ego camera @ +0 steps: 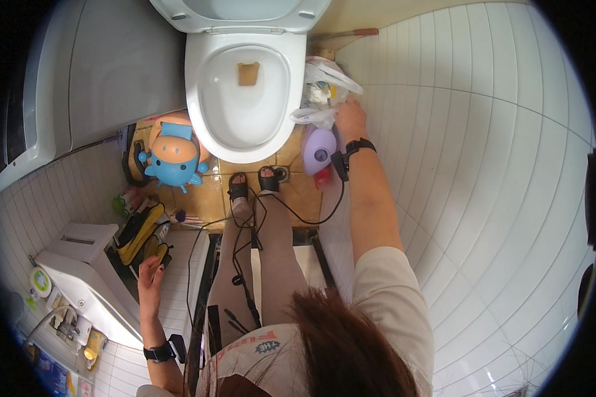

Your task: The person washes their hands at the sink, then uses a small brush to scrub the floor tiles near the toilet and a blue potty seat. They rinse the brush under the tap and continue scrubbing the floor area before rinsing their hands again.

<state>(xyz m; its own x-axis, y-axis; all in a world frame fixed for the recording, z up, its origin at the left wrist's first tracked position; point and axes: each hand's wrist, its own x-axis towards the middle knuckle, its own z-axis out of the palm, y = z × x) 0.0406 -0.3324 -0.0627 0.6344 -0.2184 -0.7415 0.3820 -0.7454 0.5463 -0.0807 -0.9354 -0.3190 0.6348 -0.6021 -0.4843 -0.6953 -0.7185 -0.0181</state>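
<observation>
My right hand reaches to the edge of a bin lined with a white plastic bag, right of the white toilet. Its fingertips are partly lost against the bag, so a grip cannot be made out. Waste, with white tissue on it, lies in the bag. Below that hand stands a purple plastic bottle with a red part. My left hand hangs at the lower left, fingers bent, near a yellow and black bag. The toilet's lid is raised, and brownish matter shows in its bowl.
A blue and orange animal-shaped child's potty stands left of the toilet. The washbasin with its tap is at the lower left, below a grey-white cabinet or appliance. A tiled wall rises on the right. Black cables hang over my legs.
</observation>
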